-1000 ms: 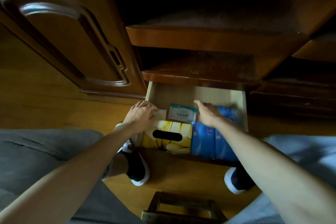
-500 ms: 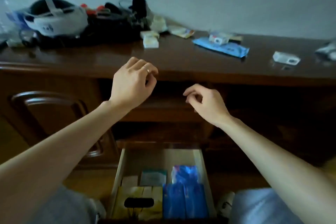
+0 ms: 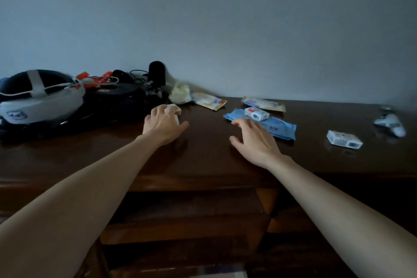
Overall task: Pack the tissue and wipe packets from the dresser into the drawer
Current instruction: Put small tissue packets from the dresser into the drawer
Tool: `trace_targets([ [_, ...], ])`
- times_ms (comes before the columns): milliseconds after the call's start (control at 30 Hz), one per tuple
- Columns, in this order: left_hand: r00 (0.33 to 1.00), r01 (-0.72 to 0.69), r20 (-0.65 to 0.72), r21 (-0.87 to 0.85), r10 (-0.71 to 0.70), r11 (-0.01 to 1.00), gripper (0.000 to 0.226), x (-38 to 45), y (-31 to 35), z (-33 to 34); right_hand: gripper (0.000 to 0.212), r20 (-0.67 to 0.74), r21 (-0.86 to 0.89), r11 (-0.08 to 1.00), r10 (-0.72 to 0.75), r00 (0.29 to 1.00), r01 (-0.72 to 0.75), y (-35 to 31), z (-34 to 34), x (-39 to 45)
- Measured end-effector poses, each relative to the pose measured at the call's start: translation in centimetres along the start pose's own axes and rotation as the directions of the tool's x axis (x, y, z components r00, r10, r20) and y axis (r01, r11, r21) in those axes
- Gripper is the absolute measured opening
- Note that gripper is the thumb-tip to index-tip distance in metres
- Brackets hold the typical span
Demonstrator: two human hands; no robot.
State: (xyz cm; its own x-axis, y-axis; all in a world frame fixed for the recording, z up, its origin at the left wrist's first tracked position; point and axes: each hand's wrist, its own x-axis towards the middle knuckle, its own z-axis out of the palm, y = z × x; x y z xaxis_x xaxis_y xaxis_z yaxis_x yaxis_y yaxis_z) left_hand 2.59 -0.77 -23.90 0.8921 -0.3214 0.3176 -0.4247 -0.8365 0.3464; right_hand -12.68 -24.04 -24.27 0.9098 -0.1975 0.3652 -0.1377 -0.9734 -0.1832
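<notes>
On the dark wooden dresser top [image 3: 203,153] lie several packets. My left hand [image 3: 163,124] reaches over two small cream tissue packets [image 3: 174,109], fingers resting on them, thumb spread out to the right. My right hand [image 3: 255,140] hovers open with spread fingers, its fingertips at the near edge of a long blue wipe packet [image 3: 279,128]. A small white and red packet [image 3: 256,113] sits on the blue one. More packets lie behind: an orange-edged one [image 3: 208,101], a pale one [image 3: 264,104], a crumpled cream one [image 3: 180,95]. A white packet [image 3: 344,139] lies to the right.
A white headset [image 3: 40,99], black gear and cables [image 3: 126,95] crowd the dresser's back left. A pale grey object [image 3: 390,123] lies at the far right. The wall [image 3: 225,18] stands right behind. Open shelves show below the dresser's front edge.
My view has swung up from the drawer to the dresser top. Both hands rose out of the drawer and now reach onto the top, left onto the cream packets, right toward the blue one.
</notes>
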Motion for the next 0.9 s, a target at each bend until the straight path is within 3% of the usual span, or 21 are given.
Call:
trace_targets([
  [100,0.998,0.045,0.046,0.007,-0.046,0.999,0.068,4.2,0.1,1.7,0.052,-0.101,-0.089,0.994,0.047,0.994,-0.056,1.7,0.0,4.6],
  [167,0.992,0.075,0.098,0.011,-0.076,0.997,0.066,6.4,0.2,3.1,0.052,-0.115,-0.115,0.978,0.161,0.980,-0.174,3.5,0.0,8.0],
  [267,0.995,0.079,0.053,0.100,-0.085,0.992,0.066,7.8,0.1,4.9,0.055,0.053,-0.106,0.930,0.358,0.932,-0.352,6.1,2.1,11.2],
  [333,0.997,0.076,-0.011,0.177,-0.076,0.981,0.071,8.1,0.2,5.3,0.056,0.096,-0.104,0.914,0.403,0.910,-0.393,6.8,3.9,12.1],
  [433,0.996,0.078,-0.049,0.214,-0.070,0.974,0.074,7.9,0.5,4.9,0.049,0.002,-0.154,0.924,0.354,0.935,-0.350,6.5,4.7,12.3],
  [667,0.997,-0.006,0.071,0.053,0.003,0.999,0.055,4.0,0.5,2.8,0.041,-0.086,-0.357,0.919,0.148,0.985,-0.169,3.4,3.0,9.6],
  [800,0.991,-0.112,-0.056,0.107,0.118,0.988,0.054,-1.0,0.4,1.3,0.041,-0.180,-0.003,0.999,0.043,0.983,-0.044,-0.3,2.1,5.4],
  [900,0.951,-0.171,-0.229,0.177,0.209,0.969,0.061,-5.1,0.9,-0.1,0.040,-0.222,0.180,0.980,-0.049,0.974,0.090,-2.9,1.3,1.3],
])
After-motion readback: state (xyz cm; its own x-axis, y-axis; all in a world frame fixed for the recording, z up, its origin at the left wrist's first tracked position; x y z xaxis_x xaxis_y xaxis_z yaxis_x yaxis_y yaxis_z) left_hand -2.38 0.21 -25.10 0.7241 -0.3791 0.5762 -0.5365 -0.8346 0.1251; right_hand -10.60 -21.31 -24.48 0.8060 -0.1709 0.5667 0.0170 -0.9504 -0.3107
